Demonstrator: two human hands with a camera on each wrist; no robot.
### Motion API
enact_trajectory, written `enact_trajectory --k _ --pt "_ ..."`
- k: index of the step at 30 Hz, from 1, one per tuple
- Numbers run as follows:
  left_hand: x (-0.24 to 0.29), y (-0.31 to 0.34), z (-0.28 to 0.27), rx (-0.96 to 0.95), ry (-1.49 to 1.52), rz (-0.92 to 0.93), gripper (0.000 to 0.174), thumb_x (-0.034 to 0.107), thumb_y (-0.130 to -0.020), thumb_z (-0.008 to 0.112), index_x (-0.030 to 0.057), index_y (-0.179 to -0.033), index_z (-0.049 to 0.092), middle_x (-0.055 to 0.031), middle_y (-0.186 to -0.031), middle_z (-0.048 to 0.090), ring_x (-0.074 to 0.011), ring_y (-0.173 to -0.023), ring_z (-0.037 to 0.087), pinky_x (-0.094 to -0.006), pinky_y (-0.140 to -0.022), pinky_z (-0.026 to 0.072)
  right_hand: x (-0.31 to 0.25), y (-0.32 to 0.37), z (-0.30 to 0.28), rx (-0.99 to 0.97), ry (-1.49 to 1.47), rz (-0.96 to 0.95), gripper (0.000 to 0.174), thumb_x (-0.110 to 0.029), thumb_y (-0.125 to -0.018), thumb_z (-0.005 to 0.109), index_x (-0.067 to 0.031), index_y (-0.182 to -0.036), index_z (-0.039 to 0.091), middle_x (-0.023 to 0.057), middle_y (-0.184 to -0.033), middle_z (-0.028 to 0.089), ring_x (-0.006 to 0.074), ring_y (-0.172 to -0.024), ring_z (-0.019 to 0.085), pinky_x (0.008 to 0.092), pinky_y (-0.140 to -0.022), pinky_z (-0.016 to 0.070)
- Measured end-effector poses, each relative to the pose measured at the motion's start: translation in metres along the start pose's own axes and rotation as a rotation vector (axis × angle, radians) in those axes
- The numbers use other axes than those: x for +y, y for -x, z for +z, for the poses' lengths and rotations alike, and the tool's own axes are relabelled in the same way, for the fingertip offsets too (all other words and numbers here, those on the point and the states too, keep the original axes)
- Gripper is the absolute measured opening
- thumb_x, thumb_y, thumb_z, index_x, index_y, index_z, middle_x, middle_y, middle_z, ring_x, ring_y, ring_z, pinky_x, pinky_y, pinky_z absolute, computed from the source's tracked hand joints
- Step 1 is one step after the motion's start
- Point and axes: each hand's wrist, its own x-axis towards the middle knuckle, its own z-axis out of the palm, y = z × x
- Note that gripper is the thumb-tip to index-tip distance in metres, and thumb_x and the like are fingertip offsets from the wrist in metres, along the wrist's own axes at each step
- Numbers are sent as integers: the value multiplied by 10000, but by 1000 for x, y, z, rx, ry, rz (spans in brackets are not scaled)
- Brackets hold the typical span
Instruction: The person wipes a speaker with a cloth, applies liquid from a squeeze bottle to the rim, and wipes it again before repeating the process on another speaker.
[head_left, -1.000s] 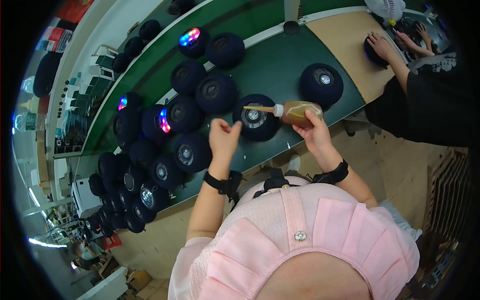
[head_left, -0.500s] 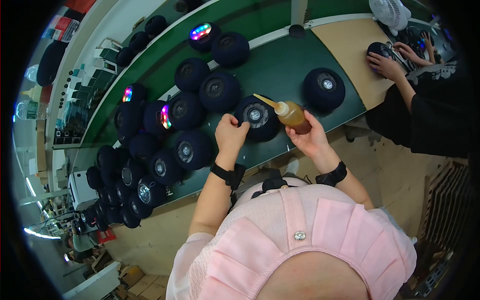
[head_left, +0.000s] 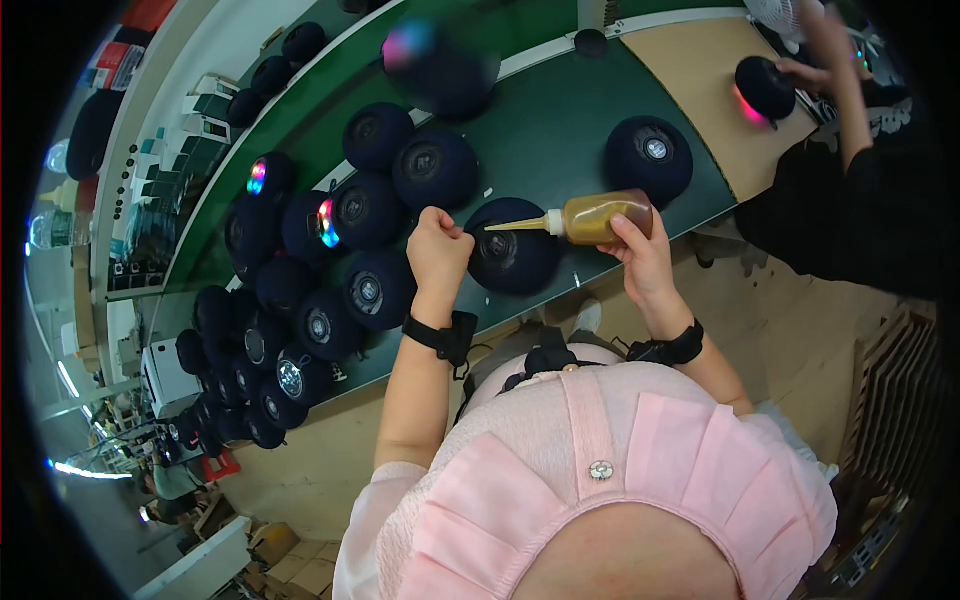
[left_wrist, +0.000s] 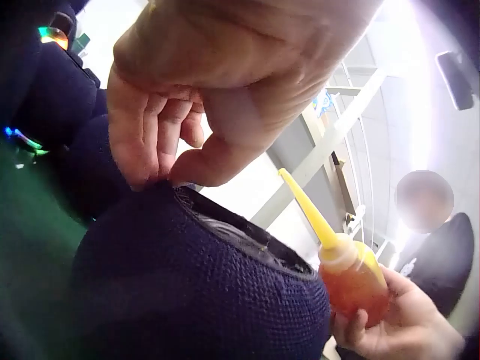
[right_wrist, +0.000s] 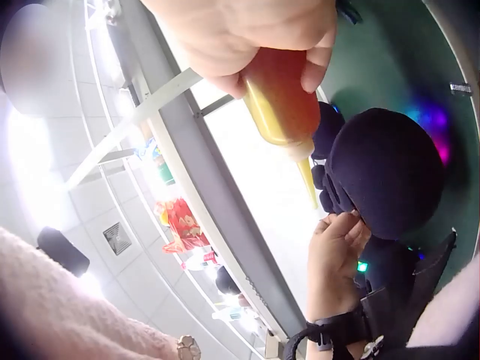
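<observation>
— What does your right hand (head_left: 642,265) hold?

— A squeeze bottle (head_left: 605,216) of amber liquid, clamped between my thumb and curled fingers. Its yellow nozzle (head_left: 518,225) points toward my left hand (head_left: 438,258), and the left wrist view shows the tip clear of the cloth.

— And the left?

— Thumb and fingertips together, pinching the cloth edge (left_wrist: 180,192) at the opening of a navy round unit (head_left: 515,265).

— Where does that unit sit?

— On the green tabletop (head_left: 545,120), directly in front of me, with the nozzle above it. A second unit (head_left: 648,178) rests near it to the right. To the left stands a crowd of similar units (head_left: 435,175), a few showing coloured lights (head_left: 327,222).

— Anyone beside you?

— At right, a person in black (head_left: 850,225) holds a unit glowing pink (head_left: 765,90) at a tan board (head_left: 690,85). One of that person's arms is blurred. Whether the unit touches the board, I cannot tell.
</observation>
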Motion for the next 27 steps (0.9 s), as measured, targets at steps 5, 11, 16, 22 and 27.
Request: enact_trajectory --k 5,11,16,22,27 --pt "-19 -7 7 -128 395 -89 255 -20 -631 637 28 -802 454 -85 -683 640 -120 -636 609 -241 -603 478 1 3 2 22 45 -4 584 -152 -797 697 -38 -1283 396 75 -1069 570 158 -891 602 279 -685 517" --pt "-21 -7 11 -132 513 -110 263 -40 -644 620 33 -807 427 -95 -687 640 -107 -619 591 -229 -572 467 3 2 2 40 112 -88 646 -166 -778 723 -28 -1303 373 97 -1089 556 160 -924 590 268 -683 519" --pt "-20 -6 12 -150 573 -117 296 -83 -661 597 45 -827 387 -108 -694 618 -116 -596 574 -234 -542 466 8 3 12 5 212 -227 654 -118 -778 724 -5 -1308 358 103 -1126 534 174 -1011 551 285 -803 497" --pt "-19 -5 14 -138 556 -107 290 -78 -661 602 50 -807 388 -91 -681 612 -105 -584 559 -224 -537 453 0 14 22 -55 431 -418 652 -99 -768 730 2 -1301 368 102 -1139 534 173 -1049 528 292 -921 419" --pt "-22 -4 18 -127 464 -54 305 -104 -684 597 57 -817 375 -78 -687 589 -102 -565 534 -215 -525 436 9 12 12 -16 369 -358 612 -96 -776 720 -8 -1286 393 99 -1102 555 170 -1013 550 281 -853 469"
